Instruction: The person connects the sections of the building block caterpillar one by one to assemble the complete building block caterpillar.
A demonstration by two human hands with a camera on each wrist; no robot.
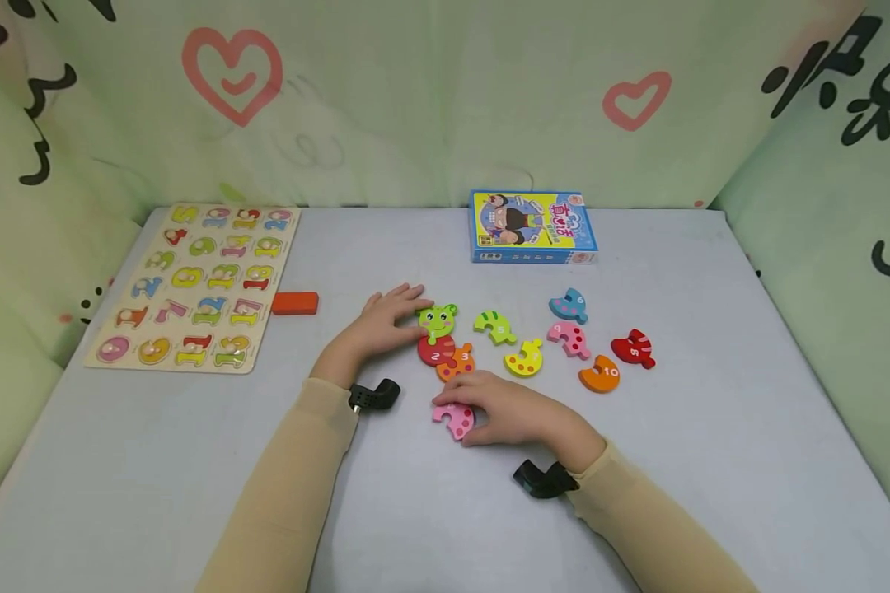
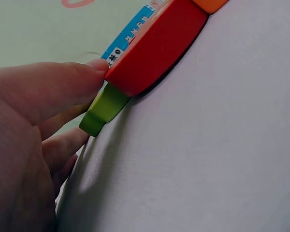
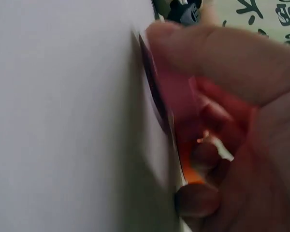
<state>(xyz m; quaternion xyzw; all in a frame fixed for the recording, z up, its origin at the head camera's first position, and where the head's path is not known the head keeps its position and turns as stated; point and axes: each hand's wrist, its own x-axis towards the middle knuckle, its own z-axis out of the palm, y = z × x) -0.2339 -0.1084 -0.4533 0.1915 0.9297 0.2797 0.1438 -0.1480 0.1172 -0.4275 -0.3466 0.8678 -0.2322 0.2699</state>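
Note:
In the head view my right hand (image 1: 515, 408) pinches a pink puzzle piece with darker dots (image 1: 457, 418) between thumb and fingers, close to the table. The right wrist view shows that pink piece (image 3: 176, 94) blurred under the thumb. My left hand (image 1: 378, 325) has its fingers fairly straight and touches the left side of a green puzzle piece with a smiling face (image 1: 436, 323). Its thumb lies against the red piece marked 2 (image 2: 159, 46). Joined below the red piece is an orange piece marked 3 (image 1: 457, 362), partly behind my right hand.
Loose puzzle pieces lie to the right: green marked 5 (image 1: 495, 327), yellow (image 1: 524, 359), blue (image 1: 569, 305), pink (image 1: 569, 338), red (image 1: 634, 349) and orange marked 10 (image 1: 600, 375). A blue box (image 1: 534, 228) lies behind. At left are a number board (image 1: 193, 288) and an orange block (image 1: 295, 303).

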